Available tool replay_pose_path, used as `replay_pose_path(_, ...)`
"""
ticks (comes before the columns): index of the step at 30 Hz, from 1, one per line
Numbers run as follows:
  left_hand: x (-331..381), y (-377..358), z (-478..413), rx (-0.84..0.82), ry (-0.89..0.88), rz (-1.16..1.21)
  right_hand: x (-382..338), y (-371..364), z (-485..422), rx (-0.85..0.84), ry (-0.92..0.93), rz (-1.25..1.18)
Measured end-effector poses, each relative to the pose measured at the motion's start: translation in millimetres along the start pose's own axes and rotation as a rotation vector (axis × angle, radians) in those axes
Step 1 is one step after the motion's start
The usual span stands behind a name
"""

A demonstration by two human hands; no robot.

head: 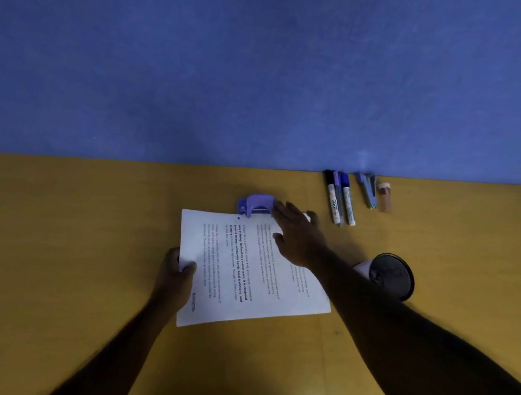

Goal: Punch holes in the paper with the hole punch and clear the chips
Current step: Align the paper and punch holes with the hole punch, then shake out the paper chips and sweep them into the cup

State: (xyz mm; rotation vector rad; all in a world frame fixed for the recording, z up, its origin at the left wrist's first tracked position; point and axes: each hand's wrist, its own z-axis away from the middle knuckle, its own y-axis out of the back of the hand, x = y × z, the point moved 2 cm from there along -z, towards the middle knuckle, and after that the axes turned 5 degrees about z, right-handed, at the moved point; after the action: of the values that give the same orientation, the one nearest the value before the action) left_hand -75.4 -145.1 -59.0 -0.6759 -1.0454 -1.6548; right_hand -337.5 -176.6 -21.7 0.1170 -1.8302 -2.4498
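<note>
Currently my left hand (174,272) pinches the paper (237,283) at its near-left edge, thumb on top, to stop sliding. My right hand (297,238), fingers spread, lies over the far edge, which meets the hole punch (255,206), prob. to seat the sheet. Markers (342,199) and a black round holder (393,276) crowd the right; more room is on the left.

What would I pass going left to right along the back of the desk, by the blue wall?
Purple hole punch → markers → blue stapler → small orange-brown box.
</note>
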Motion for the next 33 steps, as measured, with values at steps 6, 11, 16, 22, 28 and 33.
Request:
replay_pose_path(6,-7,9,10,0.005,0.022,0.021,-1,12,3,-0.02,-0.014,-0.175)
replay_pose_path(11,-13,14,17,0.002,0.03,0.02,-5,10,35,0.29,-0.356,-0.724)
replay_pose_path(16,-11,16,30,-0.02,0.041,0.095,-37,-31,106,0.224,-0.603,-0.994)
replay_pose_path(22,-7,15,43,-0.053,0.046,0.175,-78,-64,171,-0.227,-0.738,-1.286)
replay_pose_path(28,-5,10,60,-0.092,0.06,0.256,-109,-70,177,-0.199,-0.789,-2.281)
replay_pose_path(33,-10,12,76,-0.119,0.058,0.298,-115,-63,167,-0.004,-0.812,-2.426)
